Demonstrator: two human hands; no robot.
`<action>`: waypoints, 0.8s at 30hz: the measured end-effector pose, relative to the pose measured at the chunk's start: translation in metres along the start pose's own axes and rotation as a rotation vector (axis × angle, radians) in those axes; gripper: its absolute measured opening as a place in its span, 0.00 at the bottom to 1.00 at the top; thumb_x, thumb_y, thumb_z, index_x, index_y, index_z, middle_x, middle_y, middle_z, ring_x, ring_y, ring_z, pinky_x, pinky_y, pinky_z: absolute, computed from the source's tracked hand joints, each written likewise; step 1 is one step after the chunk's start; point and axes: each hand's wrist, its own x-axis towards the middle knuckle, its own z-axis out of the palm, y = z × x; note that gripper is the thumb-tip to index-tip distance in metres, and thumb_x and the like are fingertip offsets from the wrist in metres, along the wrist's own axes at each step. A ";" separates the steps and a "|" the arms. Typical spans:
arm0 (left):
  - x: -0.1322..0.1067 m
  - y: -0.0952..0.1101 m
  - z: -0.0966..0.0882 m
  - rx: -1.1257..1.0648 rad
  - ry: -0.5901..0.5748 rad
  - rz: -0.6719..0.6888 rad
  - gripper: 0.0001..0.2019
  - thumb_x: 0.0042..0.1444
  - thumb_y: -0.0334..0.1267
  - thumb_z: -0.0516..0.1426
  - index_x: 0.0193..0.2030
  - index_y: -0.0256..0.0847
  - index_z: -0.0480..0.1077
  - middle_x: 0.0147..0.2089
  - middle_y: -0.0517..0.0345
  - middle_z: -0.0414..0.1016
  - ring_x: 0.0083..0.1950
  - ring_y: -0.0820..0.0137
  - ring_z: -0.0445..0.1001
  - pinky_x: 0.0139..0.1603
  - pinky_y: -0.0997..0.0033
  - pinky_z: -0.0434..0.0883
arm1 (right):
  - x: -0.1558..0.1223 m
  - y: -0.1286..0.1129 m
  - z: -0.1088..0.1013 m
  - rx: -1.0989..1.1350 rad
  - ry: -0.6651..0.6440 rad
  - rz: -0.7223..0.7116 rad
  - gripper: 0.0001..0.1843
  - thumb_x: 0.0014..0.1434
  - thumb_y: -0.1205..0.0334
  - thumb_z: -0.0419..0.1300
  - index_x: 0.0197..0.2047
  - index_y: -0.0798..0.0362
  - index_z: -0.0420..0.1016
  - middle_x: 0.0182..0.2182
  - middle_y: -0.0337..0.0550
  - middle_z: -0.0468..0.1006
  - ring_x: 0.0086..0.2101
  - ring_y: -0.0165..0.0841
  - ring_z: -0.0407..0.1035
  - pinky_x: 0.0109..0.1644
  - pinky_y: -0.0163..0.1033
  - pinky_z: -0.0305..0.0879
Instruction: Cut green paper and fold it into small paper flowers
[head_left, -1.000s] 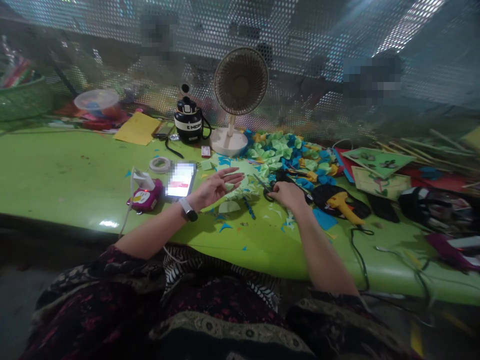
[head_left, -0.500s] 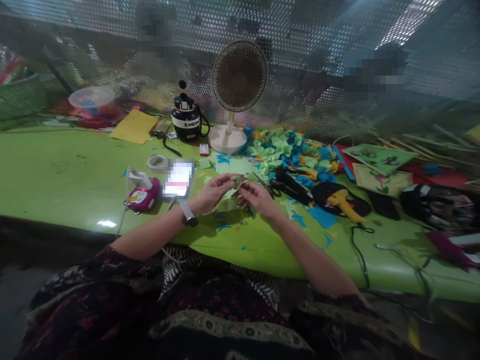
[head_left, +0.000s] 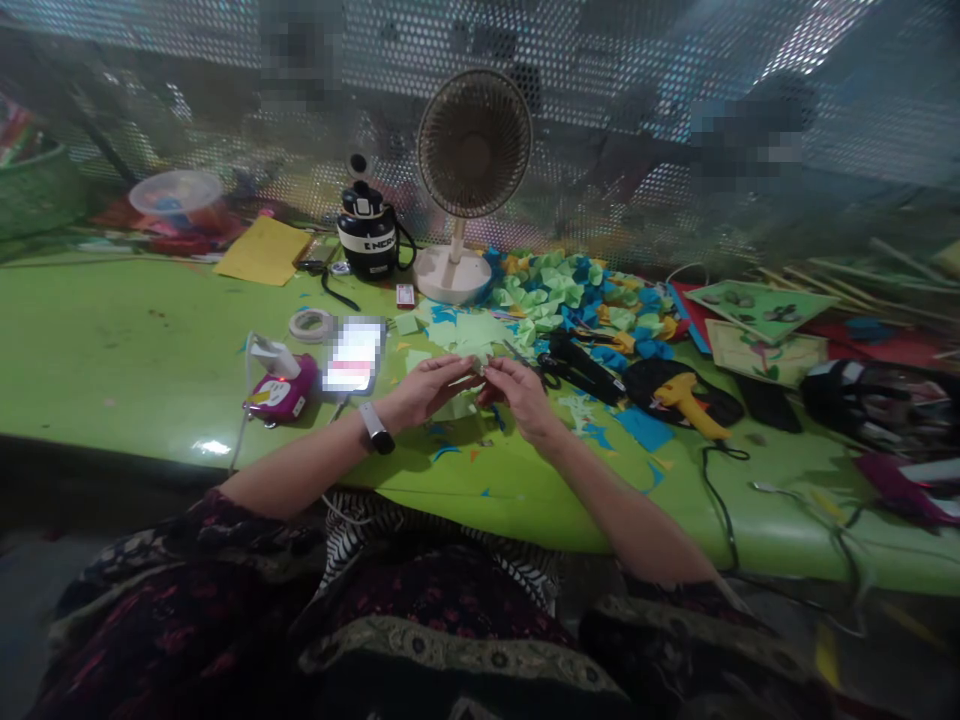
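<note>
Between my two hands is a small light-green paper piece (head_left: 480, 366), mostly covered by the fingers. My left hand (head_left: 433, 387) pinches its left side, and my right hand (head_left: 519, 394) pinches its right side; the fingertips almost meet. Under and behind the hands lie light-green paper sheets (head_left: 480, 332) and blue scraps. A heap of folded green, blue and yellow paper pieces (head_left: 551, 290) spreads behind to the right. Scissors (head_left: 550, 372) with dark handles rest just right of my right hand.
A phone (head_left: 354, 355), a tape roll (head_left: 312, 325) and a purple power adapter (head_left: 283, 388) lie left. Behind stand a black bottle (head_left: 367, 245) and a fan (head_left: 454, 275). On the right are a yellow glue gun (head_left: 686, 400), a blue paper (head_left: 646, 437) and loose cables (head_left: 718, 505).
The paper, which showed as a curved loop between the fingers, is now more covered. My fingertips have come closer together, and the left fingers are straighter. The view has shifted slightly.
</note>
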 end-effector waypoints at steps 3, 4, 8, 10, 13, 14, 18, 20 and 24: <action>-0.001 0.001 0.001 0.043 0.022 -0.003 0.06 0.51 0.37 0.68 0.31 0.40 0.77 0.39 0.56 0.81 0.46 0.69 0.78 0.58 0.61 0.70 | 0.000 0.000 0.001 -0.020 -0.002 -0.052 0.24 0.46 0.39 0.70 0.32 0.50 0.73 0.25 0.34 0.73 0.21 0.25 0.68 0.28 0.34 0.69; -0.001 0.003 0.000 0.062 0.025 0.002 0.06 0.51 0.37 0.68 0.32 0.40 0.77 0.39 0.56 0.81 0.46 0.70 0.78 0.58 0.61 0.70 | 0.000 0.000 0.000 -0.022 0.011 -0.066 0.24 0.45 0.39 0.70 0.31 0.50 0.73 0.25 0.34 0.74 0.21 0.25 0.68 0.28 0.34 0.69; -0.004 0.021 -0.003 0.336 0.051 0.104 0.09 0.57 0.44 0.63 0.38 0.40 0.77 0.45 0.53 0.81 0.48 0.68 0.77 0.52 0.63 0.72 | 0.006 -0.003 -0.010 -0.007 0.118 -0.082 0.25 0.45 0.38 0.70 0.31 0.50 0.70 0.26 0.35 0.76 0.21 0.25 0.67 0.28 0.34 0.68; -0.006 0.033 -0.005 0.730 0.058 0.137 0.12 0.57 0.47 0.61 0.38 0.39 0.77 0.40 0.52 0.81 0.40 0.69 0.76 0.43 0.66 0.71 | 0.009 -0.005 -0.016 -0.013 0.173 -0.075 0.26 0.45 0.38 0.70 0.31 0.50 0.70 0.27 0.36 0.76 0.22 0.25 0.67 0.28 0.34 0.67; -0.009 0.044 -0.007 1.399 0.010 0.195 0.16 0.53 0.51 0.63 0.34 0.38 0.77 0.35 0.51 0.78 0.35 0.68 0.72 0.37 0.66 0.66 | 0.011 -0.009 -0.022 -0.065 0.166 -0.043 0.27 0.43 0.37 0.70 0.31 0.51 0.70 0.27 0.37 0.77 0.23 0.26 0.68 0.29 0.35 0.67; -0.010 0.046 -0.007 1.563 -0.008 0.180 0.18 0.51 0.53 0.64 0.34 0.38 0.77 0.35 0.50 0.78 0.35 0.66 0.72 0.36 0.66 0.65 | 0.010 -0.010 -0.023 -0.098 0.133 -0.035 0.27 0.43 0.37 0.70 0.31 0.51 0.71 0.27 0.38 0.77 0.23 0.27 0.69 0.29 0.35 0.68; -0.014 0.042 -0.007 1.836 -0.154 0.008 0.20 0.48 0.53 0.65 0.38 0.37 0.76 0.38 0.47 0.77 0.36 0.63 0.71 0.33 0.67 0.62 | 0.007 -0.011 -0.020 -0.261 -0.019 -0.045 0.24 0.46 0.38 0.68 0.29 0.51 0.72 0.26 0.39 0.76 0.26 0.30 0.71 0.33 0.38 0.69; -0.015 0.039 -0.005 1.830 -0.201 -0.048 0.18 0.49 0.49 0.64 0.40 0.36 0.75 0.40 0.47 0.77 0.36 0.63 0.71 0.33 0.67 0.61 | 0.005 -0.010 -0.018 -0.313 -0.059 -0.061 0.24 0.48 0.38 0.67 0.29 0.51 0.72 0.25 0.38 0.75 0.27 0.32 0.71 0.34 0.38 0.69; -0.015 0.036 -0.003 1.719 -0.218 -0.060 0.15 0.49 0.43 0.64 0.40 0.36 0.73 0.38 0.50 0.77 0.34 0.66 0.70 0.33 0.68 0.61 | 0.005 -0.006 -0.018 -0.373 -0.092 -0.092 0.22 0.51 0.40 0.65 0.30 0.51 0.72 0.25 0.38 0.74 0.28 0.32 0.69 0.36 0.39 0.67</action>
